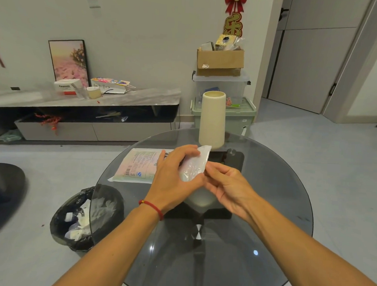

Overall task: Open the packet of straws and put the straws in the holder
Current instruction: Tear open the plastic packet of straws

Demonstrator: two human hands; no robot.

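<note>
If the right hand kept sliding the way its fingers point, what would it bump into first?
The right hand points up-left, and its fingertips already touch the packet of straws that the left hand grips. So probably the packet first, then the left hand behind it.

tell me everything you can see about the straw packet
The straw packet is a flat, soft plastic bag, pale with printed text and a barcode on its left part, clear and crinkled at its right end. It lies lengthwise on the round glass table, in front of the cream holder. The left hand grips its middle from above; the right hand pinches the raised right end. Whether it is opened cannot be told.
</note>
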